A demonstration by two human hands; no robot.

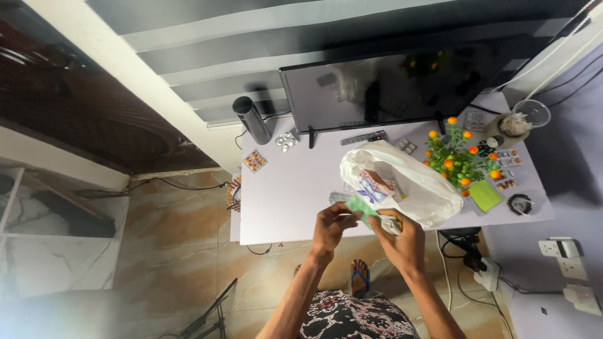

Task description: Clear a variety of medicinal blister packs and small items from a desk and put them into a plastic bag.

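Both my hands meet over the near edge of a pale lilac table point(289, 194). My left hand point(333, 225) pinches a small green packet point(360, 206) between thumb and fingers. My right hand point(402, 242) grips the edge of a white plastic bag point(408, 182) and touches the same green packet. The bag lies open on the table with printed packets showing inside it.
A flat black screen point(377, 94) stands at the table's back, a remote point(363, 137) in front of it. A dark cylinder point(252, 119), blister packs point(254, 161), an orange-flowered plant point(455, 160), a green pad point(485, 194) and a glass point(532, 113) sit around. Cables and a power strip point(487, 273) lie on the tiled floor.
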